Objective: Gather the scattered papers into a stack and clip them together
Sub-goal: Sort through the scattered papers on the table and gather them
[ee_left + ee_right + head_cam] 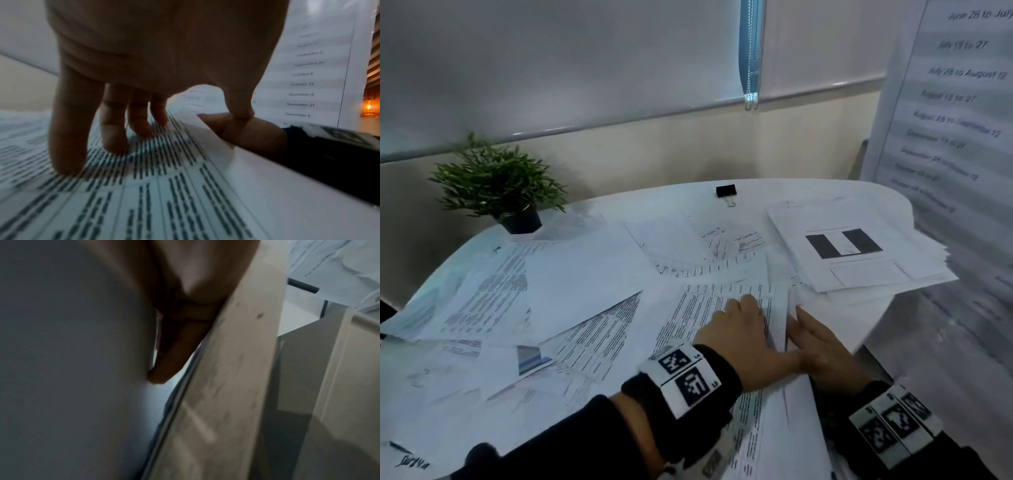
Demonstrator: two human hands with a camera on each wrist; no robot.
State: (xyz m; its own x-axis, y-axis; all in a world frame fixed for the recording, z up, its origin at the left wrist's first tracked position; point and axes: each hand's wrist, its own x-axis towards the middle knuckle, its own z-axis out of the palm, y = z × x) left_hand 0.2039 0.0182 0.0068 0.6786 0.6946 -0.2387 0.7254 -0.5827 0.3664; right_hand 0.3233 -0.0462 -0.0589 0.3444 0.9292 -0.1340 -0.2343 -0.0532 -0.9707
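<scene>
Grip: the left hand (736, 337) lies flat with straight fingers pressing a printed sheet (722, 308); nothing is pinched. The right hand (822, 349) is extended, fingers straight, slid in at the sheet's raised right edge.

Head view: loose papers (544, 284) cover the white table (756, 195). A partly gathered stack (859, 257) sits at the right; the black binder clip (726, 191) stands at the far edge, well apart from both hands. A potted plant (500, 185) stands far left.

Left wrist view: fingertips (113, 146) touch the printed sheet; the thumb rests on the right hand.

Right wrist view: one finger (170, 356) lies against a pale sheet surface; whether the hand grasps anything cannot be told.

Procedure, as judged: keep the left hand's pressure light so the sheet slides without creasing; work the right fingers fully under the edge, then sweep toward the stack. Many sheets remain ungathered.
</scene>
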